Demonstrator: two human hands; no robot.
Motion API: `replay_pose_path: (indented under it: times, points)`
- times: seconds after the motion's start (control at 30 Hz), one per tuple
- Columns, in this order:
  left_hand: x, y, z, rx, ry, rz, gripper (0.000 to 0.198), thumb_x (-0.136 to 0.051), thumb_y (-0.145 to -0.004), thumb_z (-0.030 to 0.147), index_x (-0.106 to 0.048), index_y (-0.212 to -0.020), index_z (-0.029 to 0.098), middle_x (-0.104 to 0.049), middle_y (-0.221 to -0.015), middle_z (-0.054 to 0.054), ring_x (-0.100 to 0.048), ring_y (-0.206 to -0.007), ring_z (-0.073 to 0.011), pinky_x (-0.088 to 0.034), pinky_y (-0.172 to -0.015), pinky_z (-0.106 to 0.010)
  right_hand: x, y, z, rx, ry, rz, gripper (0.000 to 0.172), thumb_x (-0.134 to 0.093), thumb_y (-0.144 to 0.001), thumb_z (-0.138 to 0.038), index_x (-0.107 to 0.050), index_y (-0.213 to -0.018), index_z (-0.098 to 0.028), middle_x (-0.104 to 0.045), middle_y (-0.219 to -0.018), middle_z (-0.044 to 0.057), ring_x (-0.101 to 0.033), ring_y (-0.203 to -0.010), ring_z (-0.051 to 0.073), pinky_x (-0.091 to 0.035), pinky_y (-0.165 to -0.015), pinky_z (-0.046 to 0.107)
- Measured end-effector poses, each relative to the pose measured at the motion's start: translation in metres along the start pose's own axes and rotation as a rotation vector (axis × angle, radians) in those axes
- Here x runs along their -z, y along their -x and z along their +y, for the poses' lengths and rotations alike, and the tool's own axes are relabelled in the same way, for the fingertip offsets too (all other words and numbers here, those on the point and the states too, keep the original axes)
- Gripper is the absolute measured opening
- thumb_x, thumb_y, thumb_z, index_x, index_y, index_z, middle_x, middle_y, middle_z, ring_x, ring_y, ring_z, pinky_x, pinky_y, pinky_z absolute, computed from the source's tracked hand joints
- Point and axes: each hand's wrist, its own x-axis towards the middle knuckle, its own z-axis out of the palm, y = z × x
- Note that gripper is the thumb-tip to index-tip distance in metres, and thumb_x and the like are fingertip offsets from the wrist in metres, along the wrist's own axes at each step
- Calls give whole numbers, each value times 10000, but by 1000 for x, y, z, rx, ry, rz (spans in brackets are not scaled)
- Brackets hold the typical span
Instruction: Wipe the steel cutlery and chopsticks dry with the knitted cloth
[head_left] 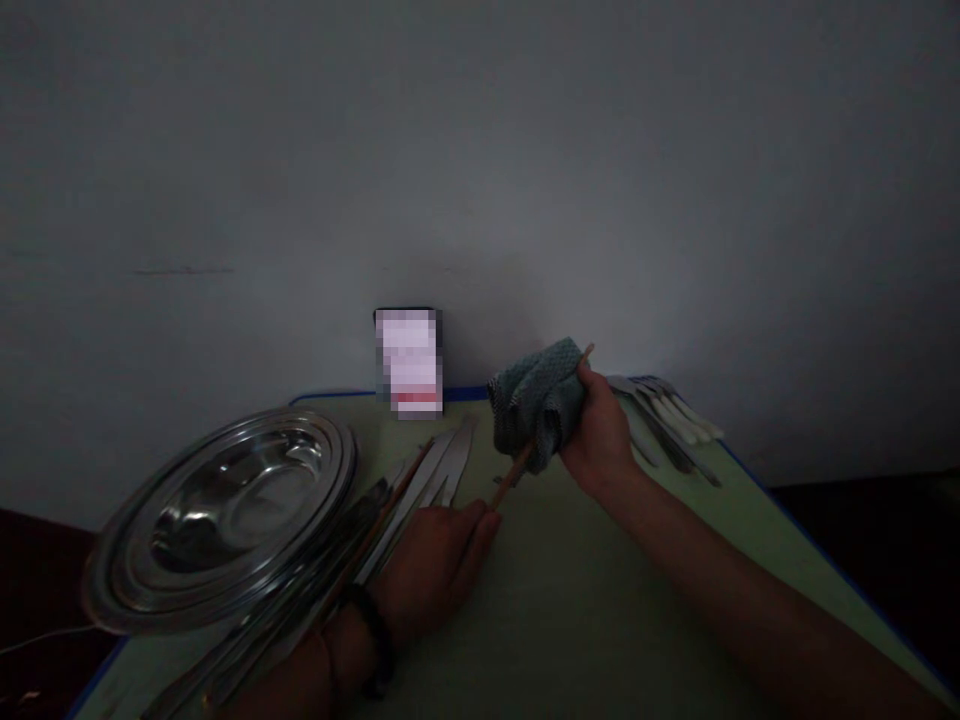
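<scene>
A thin wooden stick [512, 478] slants up to the right over the middle of the table. My left hand [442, 555], with a dark bracelet at the wrist, is closed round its lower end. Around its upper part is bunched a grey-green checked cloth [536, 400], gripped by my right hand [604, 430]; the stick's tip pokes out above my right thumb. Beside and partly beneath my left arm lies a pile of long metal utensils and knives [420, 475].
Stacked round steel dishes [341, 470] stand at the left. A lit phone [411, 360] leans against the grey wall. White-handled cutlery and other flat utensils [675, 425] lie at the back right. The green table [585, 620] has a blue edge.
</scene>
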Motion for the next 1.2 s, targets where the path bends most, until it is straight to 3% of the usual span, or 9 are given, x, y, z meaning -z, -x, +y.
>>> replay_pose_path:
  times: [0.37,0.6,0.8,1.03,1.2]
  points:
    - [-2,-1,-2,-50,2,19,471,-168,-963,400,-528,-753,179,-619,-690,-36,-592,-626,-176,-398,-591,-283,2,-9,-9,92,-41,42,173,-514,-805,-336,-628,-769,-210,-677,-798,-35,-618,-765,115,-493,-769,257]
    - [0,0,-1,-43,-21,-17,472,-167,-964,394,-542,-775,177,-631,-720,-44,-604,-660,-188,-416,-615,-297,2,-8,-14,100,-27,17,191,-487,-796,-351,-603,-753,-206,-659,-764,-32,-595,-671,107,-492,-673,243]
    - [-2,-1,0,-74,-102,-8,493,-153,-966,377,-563,-776,179,-643,-710,-46,-608,-651,-191,-415,-624,-305,-1,-4,-17,51,4,164,172,-494,-754,-354,-543,-683,-206,-554,-569,-60,-512,-512,95,-454,-535,226]
    - [0,-1,1,-86,-106,-6,481,-173,-964,365,-566,-761,175,-650,-692,-46,-619,-635,-190,-417,-597,-294,-3,-1,-24,-22,-29,-36,262,-337,-776,-324,-411,-552,-210,-399,-430,-66,-349,-352,70,-340,-402,217]
    - [2,-2,2,-71,-100,-13,500,-164,-964,377,-578,-771,173,-654,-701,-53,-620,-639,-194,-423,-602,-298,-4,2,-19,20,9,-22,248,-348,-776,-317,-423,-565,-209,-434,-459,-55,-367,-372,70,-344,-410,222]
